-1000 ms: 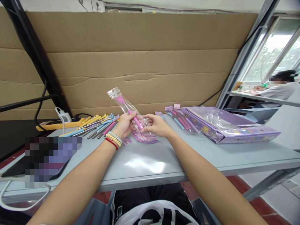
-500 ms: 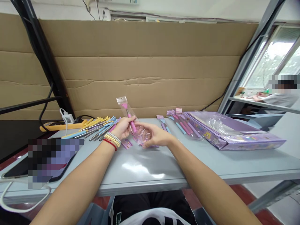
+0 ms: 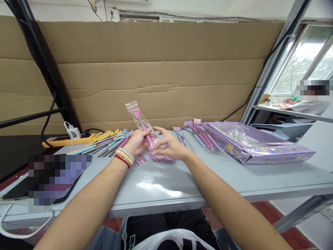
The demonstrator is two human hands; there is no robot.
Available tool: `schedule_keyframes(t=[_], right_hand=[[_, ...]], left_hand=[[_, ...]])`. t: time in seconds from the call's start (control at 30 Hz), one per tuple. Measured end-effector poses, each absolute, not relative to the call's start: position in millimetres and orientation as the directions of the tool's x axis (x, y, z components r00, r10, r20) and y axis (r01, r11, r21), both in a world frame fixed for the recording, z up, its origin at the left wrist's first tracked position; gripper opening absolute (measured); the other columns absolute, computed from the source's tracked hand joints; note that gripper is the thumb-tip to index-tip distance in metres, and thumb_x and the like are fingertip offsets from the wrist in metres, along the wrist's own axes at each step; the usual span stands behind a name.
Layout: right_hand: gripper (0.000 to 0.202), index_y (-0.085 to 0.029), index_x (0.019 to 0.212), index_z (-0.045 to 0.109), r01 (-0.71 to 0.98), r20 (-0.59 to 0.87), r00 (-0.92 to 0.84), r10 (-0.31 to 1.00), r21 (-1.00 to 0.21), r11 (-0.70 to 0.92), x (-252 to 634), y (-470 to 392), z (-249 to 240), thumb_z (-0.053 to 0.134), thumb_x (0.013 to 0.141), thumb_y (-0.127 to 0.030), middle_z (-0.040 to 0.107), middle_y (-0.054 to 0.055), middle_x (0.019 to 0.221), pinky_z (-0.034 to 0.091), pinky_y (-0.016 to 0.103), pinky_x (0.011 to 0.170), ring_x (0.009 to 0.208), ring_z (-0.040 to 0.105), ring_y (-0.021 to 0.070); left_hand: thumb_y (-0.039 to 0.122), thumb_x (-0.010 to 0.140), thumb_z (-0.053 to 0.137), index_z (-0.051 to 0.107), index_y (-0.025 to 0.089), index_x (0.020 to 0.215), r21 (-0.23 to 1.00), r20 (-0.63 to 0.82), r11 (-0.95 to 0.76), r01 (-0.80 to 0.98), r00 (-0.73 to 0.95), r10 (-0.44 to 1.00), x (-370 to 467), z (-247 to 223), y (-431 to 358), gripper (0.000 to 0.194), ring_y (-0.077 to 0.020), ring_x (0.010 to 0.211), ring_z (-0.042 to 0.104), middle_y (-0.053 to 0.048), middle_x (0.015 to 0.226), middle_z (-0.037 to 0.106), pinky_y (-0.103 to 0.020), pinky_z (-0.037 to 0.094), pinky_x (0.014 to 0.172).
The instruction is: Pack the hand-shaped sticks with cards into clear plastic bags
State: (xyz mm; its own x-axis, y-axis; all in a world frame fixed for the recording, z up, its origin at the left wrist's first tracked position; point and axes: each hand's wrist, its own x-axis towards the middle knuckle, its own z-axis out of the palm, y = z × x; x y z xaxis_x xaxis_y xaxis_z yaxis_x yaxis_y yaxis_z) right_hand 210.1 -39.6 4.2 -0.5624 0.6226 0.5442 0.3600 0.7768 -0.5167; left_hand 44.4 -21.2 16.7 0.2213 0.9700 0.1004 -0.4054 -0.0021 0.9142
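Note:
A pink back scratcher point(image 3: 146, 133) with a claw-shaped end sits tilted inside a clear plastic bag point(image 3: 132, 106). My left hand point(image 3: 139, 141) is closed around the bagged handle, with the claw end pointing up and away. Close to the lower end of the bag is my right hand point(image 3: 169, 144), its thumb and index finger apart; whether its fingertips touch the bag is hard to see. Beneath and between the hands lie several pink printed cards point(image 3: 162, 158), partly hidden by my right hand. One more card point(image 3: 140, 159) lies under my left wrist.
Several unbagged back scratchers point(image 3: 109, 140) in yellow, blue and purple are piled at left. Bagged ones point(image 3: 205, 137) lie at right beside a purple box point(image 3: 275, 157) with plastic on it. A phone point(image 3: 67, 187) is at front left. A cardboard sheet point(image 3: 166, 76) stands behind; another person sits far right.
My right hand's fingers have shifted from around the clear plastic to a more spread pose over the cards. The bagged back scratcher has risen slightly in my left hand. The view has shifted a little.

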Motion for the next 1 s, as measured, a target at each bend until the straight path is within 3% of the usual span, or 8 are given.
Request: schedule_keyframes(t=[0.23,0.4,0.6,0.8,1.0], right_hand=[[0.015,-0.019,0.068,0.066,0.297,0.607,-0.404,0.685,-0.621,0.725,204,-36,3,0.068,0.073,-0.033,0.050,0.007,0.118,0.041,0.039,0.091,0.109,0.049,0.0213],[0.015,-0.018,0.064,0.062,0.407,0.629,-0.318,0.709,-0.585,0.701,202,-35,1,0.071,0.069,-0.029,0.050,0.007,0.106,0.042,0.037,0.085,0.102,0.048,0.0204],[0.019,-0.018,0.062,0.059,0.479,0.651,-0.352,0.672,-0.492,0.727,204,-30,-3,0.070,0.069,-0.031,0.050,0.006,0.097,0.040,0.036,0.084,0.098,0.046,0.0201],[0.025,-0.019,0.073,0.052,0.526,0.648,-0.295,0.702,-0.503,0.686,208,-28,-3,0.069,0.067,-0.036,0.050,0.004,0.089,0.040,0.033,0.079,0.089,0.048,0.0187],[0.032,-0.020,0.075,0.048,0.572,0.621,-0.217,0.753,-0.544,0.614,210,-24,-4,0.058,0.076,-0.051,0.052,0.002,0.081,0.040,0.030,0.071,0.077,0.049,0.0159]], left_hand=[[0.021,0.075,0.066,0.056,0.012,0.071,0.925,0.153,-0.038,-0.377,0.278,0.948,47,14,-23,0.014,-0.0089,0.041,0.051,0.002,0.051,0.053,-0.020,0.045,0.040],[0.031,0.076,0.065,0.059,0.012,0.084,0.936,0.156,-0.010,-0.351,0.393,0.906,48,13,-26,0.021,-0.0104,0.047,0.054,-0.001,0.062,0.057,-0.023,0.048,0.043],[0.021,0.072,0.069,0.056,0.012,0.078,0.961,0.128,0.029,-0.276,0.532,0.837,46,9,-27,0.017,-0.0076,0.050,0.054,0.001,0.065,0.057,-0.020,0.049,0.045],[0.016,0.066,0.074,0.057,0.013,0.096,0.956,0.145,0.033,-0.293,0.565,0.812,41,8,-27,0.035,-0.0137,0.060,0.063,-0.003,0.071,0.063,-0.025,0.054,0.056],[0.014,0.059,0.079,0.056,0.013,0.099,0.959,0.146,0.043,-0.282,0.617,0.774,43,8,-31,0.046,-0.0145,0.063,0.065,-0.003,0.074,0.064,-0.024,0.054,0.058]])
